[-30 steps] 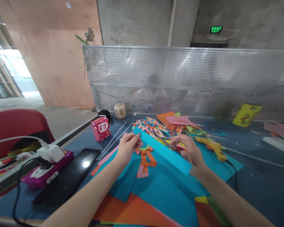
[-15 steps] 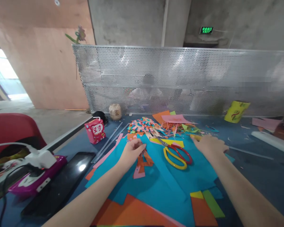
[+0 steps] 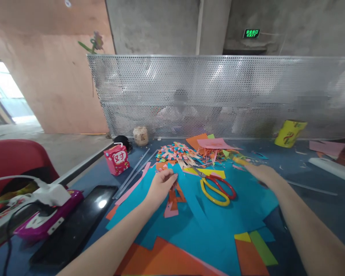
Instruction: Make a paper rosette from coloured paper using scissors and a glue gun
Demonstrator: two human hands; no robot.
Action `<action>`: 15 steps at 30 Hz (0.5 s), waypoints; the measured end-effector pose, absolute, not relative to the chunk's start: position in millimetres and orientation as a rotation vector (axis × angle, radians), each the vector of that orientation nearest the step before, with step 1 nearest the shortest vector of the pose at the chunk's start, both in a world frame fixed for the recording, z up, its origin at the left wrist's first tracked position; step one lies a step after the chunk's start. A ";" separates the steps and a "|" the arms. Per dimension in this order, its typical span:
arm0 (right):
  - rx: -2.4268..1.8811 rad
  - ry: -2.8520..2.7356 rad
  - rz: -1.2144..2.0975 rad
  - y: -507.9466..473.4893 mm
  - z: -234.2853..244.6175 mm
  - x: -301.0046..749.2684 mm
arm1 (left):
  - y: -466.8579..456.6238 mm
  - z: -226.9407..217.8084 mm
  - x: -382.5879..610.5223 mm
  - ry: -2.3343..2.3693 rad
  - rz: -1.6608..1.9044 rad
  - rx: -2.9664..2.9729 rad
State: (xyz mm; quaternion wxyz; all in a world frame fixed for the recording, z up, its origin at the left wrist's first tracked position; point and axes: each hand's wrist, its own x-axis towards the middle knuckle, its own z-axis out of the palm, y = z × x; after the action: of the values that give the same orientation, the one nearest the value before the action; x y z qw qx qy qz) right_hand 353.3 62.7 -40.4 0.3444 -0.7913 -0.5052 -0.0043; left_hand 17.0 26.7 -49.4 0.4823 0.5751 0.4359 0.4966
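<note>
My left hand [image 3: 161,184] is closed in a pinch at the top of folded orange and pink paper strips [image 3: 176,196]; the exact grip is partly hidden. My right hand [image 3: 261,173], fingers wrapped, holds what looks like a yellow hot glue gun [image 3: 240,161]. Its front end points left toward the paper scraps, and the hand covers most of its body. Between the hands, scissors [image 3: 217,189] with one red and one yellow handle lie on blue sheets [image 3: 215,226]. A multicoloured paper-strip flower [image 3: 176,151] sits behind my left hand.
Paper scraps [image 3: 211,156] are heaped at the back. Clear glue sticks [image 3: 133,172] lie on the left, near a pink drink carton [image 3: 117,159], a phone [image 3: 74,224] and a purple power strip [image 3: 50,218]. A perforated metal screen [image 3: 161,84] closes the far side; a yellow can [image 3: 290,133] stands right.
My right hand has lifted slightly with the yellow glue gun, which now shows more of its front. A dark cord-like line appears beside my right forearm. My left hand keeps its pinch.
</note>
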 end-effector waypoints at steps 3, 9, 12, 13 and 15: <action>-2.073 -1.133 0.143 47.0 -9.1 334.0 | 26.3 -49.2 17.3 1.067 1.242 1.382; -1.475 -1.497 -0.112 18.0 -7.6 264.5 | 21.5 -49.1 21.9 1.059 1.236 1.349; -1.292 -1.714 -0.318 10.5 -27.6 237.0 | 17.6 -49.1 24.7 1.050 1.196 1.326; -1.271 -1.749 -0.378 9.2 -32.6 231.7 | 16.4 -49.0 25.5 1.047 1.181 1.313; -1.275 -1.783 -0.476 8.1 -38.8 226.6 | 14.8 -48.6 26.8 1.041 1.160 1.287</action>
State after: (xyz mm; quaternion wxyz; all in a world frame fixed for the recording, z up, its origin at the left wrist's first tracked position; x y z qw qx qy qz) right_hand 226.6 8.1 -38.8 0.4343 -0.5119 -0.7160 -0.1913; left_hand 26.8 14.8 -48.6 0.5313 0.5392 0.4364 0.4863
